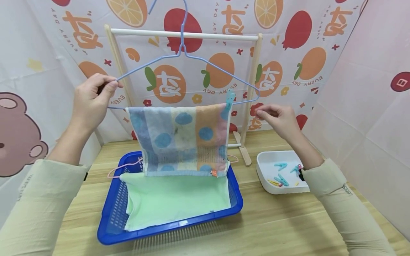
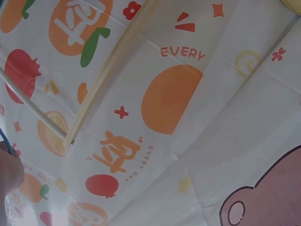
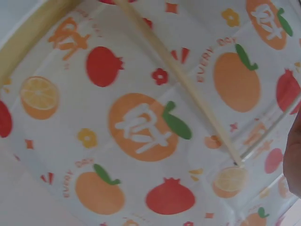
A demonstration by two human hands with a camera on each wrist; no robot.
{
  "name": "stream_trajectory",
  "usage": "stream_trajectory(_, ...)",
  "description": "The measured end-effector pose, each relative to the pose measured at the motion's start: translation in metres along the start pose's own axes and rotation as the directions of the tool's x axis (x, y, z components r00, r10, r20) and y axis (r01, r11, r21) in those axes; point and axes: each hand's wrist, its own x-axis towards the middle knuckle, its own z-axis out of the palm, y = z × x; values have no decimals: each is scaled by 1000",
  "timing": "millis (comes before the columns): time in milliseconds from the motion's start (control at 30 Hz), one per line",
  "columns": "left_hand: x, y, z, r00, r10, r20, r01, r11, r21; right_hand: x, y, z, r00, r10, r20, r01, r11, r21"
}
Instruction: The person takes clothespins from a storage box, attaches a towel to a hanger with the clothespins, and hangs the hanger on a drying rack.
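My left hand pinches the left arm of a blue clothes hanger between thumb and fingers. Over its lower bar hangs a striped towel with blue dots. A teal clothespin clips the towel's right corner to the bar; no clothespin shows at the left corner. My right hand is raised to the right of the hanger, apart from it, fingers loosely bent and holding nothing visible. In the left wrist view, part of the left hand shows beside the hanger; in the right wrist view, the right hand is mostly cut off.
A blue basket holds a light green towel on a pink hanger. At the right stands a white tray with several clothespins, partly behind the right forearm. A wooden rack with a white rod stands behind the towel.
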Motion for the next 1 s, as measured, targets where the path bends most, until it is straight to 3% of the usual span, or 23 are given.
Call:
stream_trajectory(167, -1, -1, -1, 1000, 5, -5, -5, 1000, -4, -21, 32, -2, 992, 115, 59, -111, 992, -63)
stream_trajectory(300, -1, -1, -1, 1000, 8, -8, -8, 1000, -10, -35, 60, -4, 969, 210, 127, -192, 971, -142)
stream_trajectory(567, -1, -1, -2, 1000, 2, -6, -2, 1000, -11, -69, 118, -4, 909, 276, 311, -158, 921, -356)
stream_trajectory(700, -1, -1, -2, 1000, 15, -10, -15, 1000, -13, -83, 143, -3, 864, 310, 396, -123, 895, -429)
stream_trajectory(867, -1, -1, -1, 1000, 11, -5, -11, 1000, -3, -97, 165, -2, 785, 371, 497, -66, 847, -528)
stream_trajectory(1000, -1, -1, -1, 1000, 7, 2, -7, 1000, -2, -106, 175, 0, 751, 401, 525, -55, 830, -556)
